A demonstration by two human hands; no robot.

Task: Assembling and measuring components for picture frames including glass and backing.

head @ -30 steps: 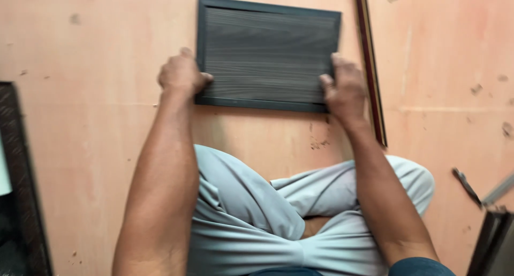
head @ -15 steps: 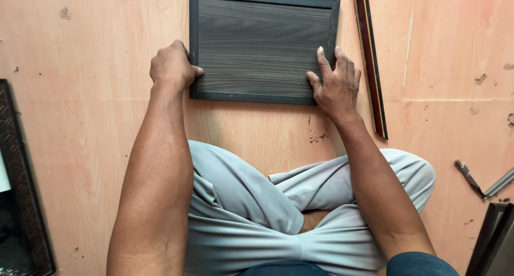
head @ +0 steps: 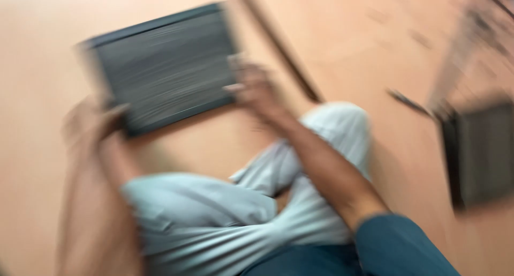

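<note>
The picture is strongly blurred, so we can tell only the large shapes. We sit cross-legged on a light orange floor, in pale grey trousers. A dark grey framed panel with fine stripes lies on the floor in front of our knees, turned at an angle, its left end nearer to us than its right end.

Our left hand is at the near left corner of the panel, and our right hand is at its right edge. Both hands touch the frame, but because of the blur we cannot tell if either grip is closed on it or only rests against it.

A thin dark strip lies on the floor just right of the panel. Far to the right we see a dark boxy object and a thin dark tool near it.
</note>
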